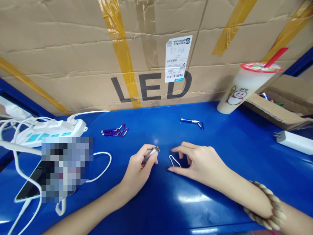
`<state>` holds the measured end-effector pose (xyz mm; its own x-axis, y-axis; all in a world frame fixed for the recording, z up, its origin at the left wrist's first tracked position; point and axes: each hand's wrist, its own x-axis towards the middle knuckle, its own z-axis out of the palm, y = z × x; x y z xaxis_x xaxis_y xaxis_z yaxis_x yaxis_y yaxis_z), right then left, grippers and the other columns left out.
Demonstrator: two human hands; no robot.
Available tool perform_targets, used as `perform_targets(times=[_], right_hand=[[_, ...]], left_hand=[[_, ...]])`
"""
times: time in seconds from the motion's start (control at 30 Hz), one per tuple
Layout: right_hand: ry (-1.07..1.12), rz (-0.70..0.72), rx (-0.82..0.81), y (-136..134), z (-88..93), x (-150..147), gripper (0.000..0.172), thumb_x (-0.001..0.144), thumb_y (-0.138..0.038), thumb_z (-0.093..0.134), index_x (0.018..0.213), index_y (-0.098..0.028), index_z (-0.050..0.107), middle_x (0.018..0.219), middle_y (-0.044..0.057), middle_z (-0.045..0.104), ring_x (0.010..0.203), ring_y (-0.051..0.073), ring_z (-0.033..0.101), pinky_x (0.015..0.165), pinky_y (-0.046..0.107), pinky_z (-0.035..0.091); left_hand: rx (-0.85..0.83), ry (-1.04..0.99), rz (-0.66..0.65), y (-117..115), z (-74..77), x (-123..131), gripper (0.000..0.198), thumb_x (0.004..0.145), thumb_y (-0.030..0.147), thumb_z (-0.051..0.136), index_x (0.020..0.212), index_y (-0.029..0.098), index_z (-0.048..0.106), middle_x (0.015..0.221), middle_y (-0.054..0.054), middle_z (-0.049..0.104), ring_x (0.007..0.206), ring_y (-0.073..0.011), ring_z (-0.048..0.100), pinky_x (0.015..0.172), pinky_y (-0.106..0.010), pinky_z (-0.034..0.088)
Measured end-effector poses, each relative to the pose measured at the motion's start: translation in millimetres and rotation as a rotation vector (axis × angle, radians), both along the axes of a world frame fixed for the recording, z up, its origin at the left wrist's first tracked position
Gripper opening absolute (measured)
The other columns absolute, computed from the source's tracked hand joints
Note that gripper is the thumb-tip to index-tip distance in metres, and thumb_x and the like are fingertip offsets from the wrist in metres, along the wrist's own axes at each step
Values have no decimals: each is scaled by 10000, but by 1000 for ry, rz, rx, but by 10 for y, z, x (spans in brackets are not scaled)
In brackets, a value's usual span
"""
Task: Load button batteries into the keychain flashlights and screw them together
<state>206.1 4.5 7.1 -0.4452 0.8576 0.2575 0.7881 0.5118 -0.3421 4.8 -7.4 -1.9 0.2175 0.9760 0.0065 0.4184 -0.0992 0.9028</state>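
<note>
My left hand (143, 166) is closed around a silver mini flashlight (150, 155), its end pointing up and to the right. Just right of it, my right hand (195, 160) has thumb and fingers apart around a silver carabiner clip (174, 160) lying on the blue table; whether a fingertip touches the clip I cannot tell. Behind my hands lies a blue mini flashlight (189, 120) with its blue carabiner attached. Two purple mini flashlights (111, 134) with carabiners lie side by side at the back left.
A large cardboard box (83, 65) marked LED stands behind the blue table (151, 209). On the left are a white power strip (55, 130), cables and a phone (31, 182). To the right are a drink cup (241, 89), an open carton (266, 109) and a white charger (297, 142).
</note>
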Motion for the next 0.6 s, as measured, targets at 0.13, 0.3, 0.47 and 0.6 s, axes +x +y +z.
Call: perform_targets(times=[0.13,0.3,0.47,0.6], right_hand=[[-87,-6,-132,-21,25,-15,258,688,-395,684,894,-239,676,728,-33,636,508,103,567,445,213,297],[-107,4,-117,-41,11,-52,155,734,-213,607,859,-227,697,803,-12,641,570,114,596,480,218,325],[-63,26,-100,-8,-39,-19,165,761,-166,577,863,-197,702,783,13,628,613,130,598,529,230,379],[116,137,-188,40,-80,26,184,805,-141,539,879,-188,701,746,21,613,618,108,570,578,223,420]], left_hand=[[-34,6,-4,-18,11,2,318,913,411,353,768,162,490,674,9,501,589,-94,439,536,-209,329],[-36,21,-15,-43,7,4,422,945,430,251,682,165,446,672,5,471,619,-107,426,604,-241,328],[-42,5,-23,-42,-6,3,436,948,431,238,670,163,440,638,15,421,566,-102,371,588,-255,307],[-47,14,-29,-48,2,5,441,947,428,228,670,162,446,640,11,428,572,-105,374,589,-256,308]])
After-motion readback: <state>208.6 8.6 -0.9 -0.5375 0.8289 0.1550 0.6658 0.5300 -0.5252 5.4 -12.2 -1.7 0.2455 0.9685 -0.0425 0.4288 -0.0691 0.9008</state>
